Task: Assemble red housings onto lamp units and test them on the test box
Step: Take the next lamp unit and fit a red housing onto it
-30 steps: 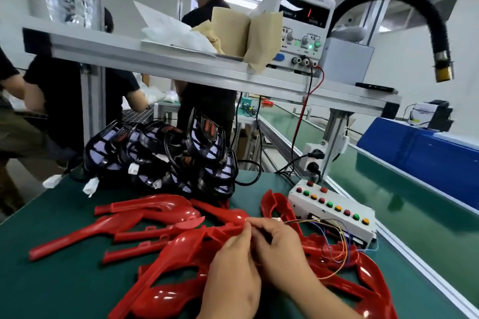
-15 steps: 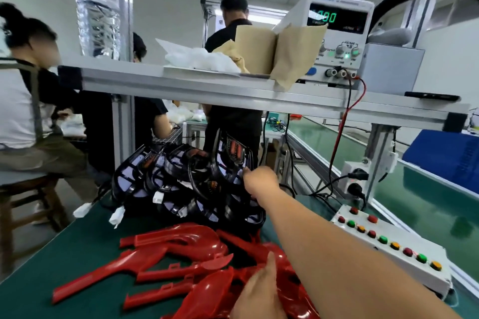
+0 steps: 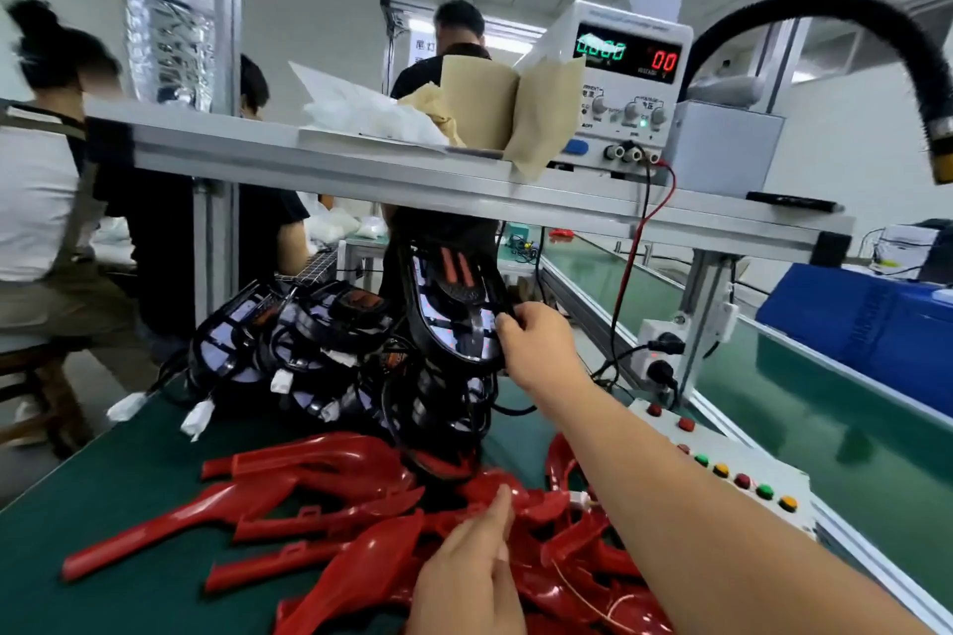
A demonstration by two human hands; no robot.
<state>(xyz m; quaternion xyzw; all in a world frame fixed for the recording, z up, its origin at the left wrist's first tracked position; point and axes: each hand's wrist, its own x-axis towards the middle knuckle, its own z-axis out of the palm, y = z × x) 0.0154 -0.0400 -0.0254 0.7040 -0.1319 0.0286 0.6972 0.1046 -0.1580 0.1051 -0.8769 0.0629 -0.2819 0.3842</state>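
The left hand [image 3: 466, 578] is cut off at the bottom edge. One finger lies straight on the red housings [image 3: 330, 459], and I cannot tell if it holds one. The right arm hides part of the test box [image 3: 748, 454], which is white with round red, green and yellow buttons. The power supply [image 3: 631, 83] shows a red "00". Its green numbers and small labels are too blurry to read. The right hand [image 3: 536, 346] pinches the edge of a lamp unit [image 3: 454, 309], held upright over the pile of lamp units [image 3: 319, 351] on the green surface [image 3: 103, 505]. The lamp unit is black, with shiny pale panels and red strips near its top.
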